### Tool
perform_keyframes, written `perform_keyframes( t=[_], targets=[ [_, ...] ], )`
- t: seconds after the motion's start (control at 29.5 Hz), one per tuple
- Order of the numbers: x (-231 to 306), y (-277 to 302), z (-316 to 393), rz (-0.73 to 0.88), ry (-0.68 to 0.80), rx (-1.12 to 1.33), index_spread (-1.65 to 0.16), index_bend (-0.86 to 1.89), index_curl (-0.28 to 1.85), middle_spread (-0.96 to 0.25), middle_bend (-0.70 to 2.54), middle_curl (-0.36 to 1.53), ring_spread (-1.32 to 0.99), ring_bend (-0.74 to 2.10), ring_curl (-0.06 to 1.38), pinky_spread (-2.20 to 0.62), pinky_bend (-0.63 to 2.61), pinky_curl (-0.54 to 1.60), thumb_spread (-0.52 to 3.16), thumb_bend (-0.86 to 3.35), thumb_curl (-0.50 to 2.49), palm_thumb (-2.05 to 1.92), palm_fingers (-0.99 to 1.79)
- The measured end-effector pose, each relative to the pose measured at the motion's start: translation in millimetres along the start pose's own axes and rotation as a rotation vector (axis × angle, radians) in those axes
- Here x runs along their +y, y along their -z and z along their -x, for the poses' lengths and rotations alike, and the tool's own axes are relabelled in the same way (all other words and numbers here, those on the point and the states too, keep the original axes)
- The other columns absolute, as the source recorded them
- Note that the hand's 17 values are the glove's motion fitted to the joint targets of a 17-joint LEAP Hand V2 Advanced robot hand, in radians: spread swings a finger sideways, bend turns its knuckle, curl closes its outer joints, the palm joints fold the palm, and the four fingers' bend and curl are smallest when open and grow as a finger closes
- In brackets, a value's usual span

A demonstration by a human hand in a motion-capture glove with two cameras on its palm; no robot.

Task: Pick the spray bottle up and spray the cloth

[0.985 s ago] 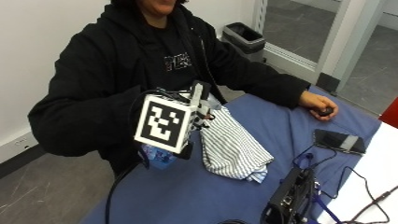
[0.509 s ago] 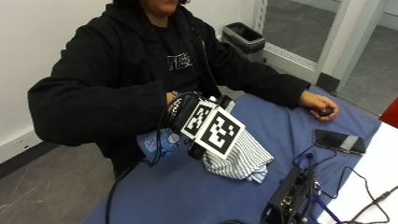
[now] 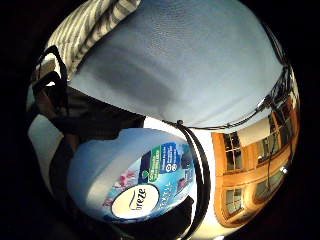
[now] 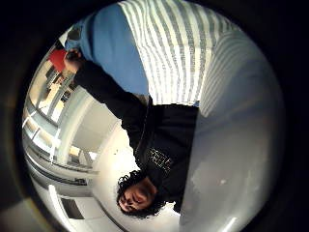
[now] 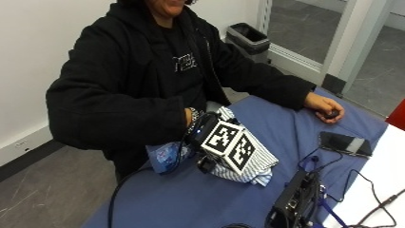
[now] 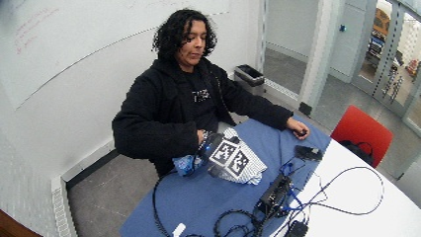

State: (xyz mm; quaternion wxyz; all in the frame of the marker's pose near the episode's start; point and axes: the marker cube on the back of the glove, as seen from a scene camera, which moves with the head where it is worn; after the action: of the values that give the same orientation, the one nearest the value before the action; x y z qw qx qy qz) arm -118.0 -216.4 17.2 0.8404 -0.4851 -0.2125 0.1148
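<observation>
At the near edge of the blue table (image 5: 190, 199), the spray bottle (image 5: 166, 156) lies on its side close to the person, just beside the striped cloth (image 5: 256, 164), which sits crumpled further in. The gloved right hand (image 5: 201, 135) hovers between bottle and cloth; whether its fingers are curled or straight I cannot tell, since they are hidden from the outside views. From the palm, the bottle's label (image 3: 150, 185) shows close by, though nothing proves it is held. Risk, as I judge it: the bottle rests right at the table edge, so a clumsy grab could nudge it off toward the floor, or the hand could catch cloth along with it.
</observation>
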Motion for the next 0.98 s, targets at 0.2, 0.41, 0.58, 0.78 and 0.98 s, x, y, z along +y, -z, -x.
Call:
perform_keyframes(
  t=[0.2, 0.41, 0.58, 0.78, 0.98],
  targets=[
    [-9, -4, 2, 0.022, -0.003, -0.002, -0.27, 0.18, 0.65, -0.19, 0.66, 0.6, -0.21, 0.77, 0.52, -0.26, 0.55, 0.47, 0.36, -0.01, 0.84, 1.07, 1.29],
    [-8, 32, 35, -0.094, 0.08, -0.043, -0.27, 0.17, 0.66, -0.19, 0.65, 0.6, -0.2, 0.78, 0.52, -0.26, 0.56, 0.47, 0.38, -0.01, 0.85, 1.07, 1.28],
    [17, 36, 46, -0.123, 0.156, -0.023, -0.27, 0.17, 0.66, -0.19, 0.65, 0.61, -0.2, 0.78, 0.52, -0.26, 0.56, 0.47, 0.39, -0.02, 0.86, 1.07, 1.28],
    [29, 66, 102, -0.228, 0.357, -0.072, -0.26, 0.16, 0.66, -0.19, 0.65, 0.61, -0.2, 0.78, 0.52, -0.26, 0.57, 0.47, 0.4, -0.02, 0.87, 1.07, 1.28],
    [20, 86, 168, -0.295, 0.599, -0.174, -0.26, 0.17, 0.66, -0.19, 0.65, 0.61, -0.2, 0.78, 0.52, -0.26, 0.56, 0.47, 0.4, -0.02, 0.88, 1.07, 1.28]
  ],
)
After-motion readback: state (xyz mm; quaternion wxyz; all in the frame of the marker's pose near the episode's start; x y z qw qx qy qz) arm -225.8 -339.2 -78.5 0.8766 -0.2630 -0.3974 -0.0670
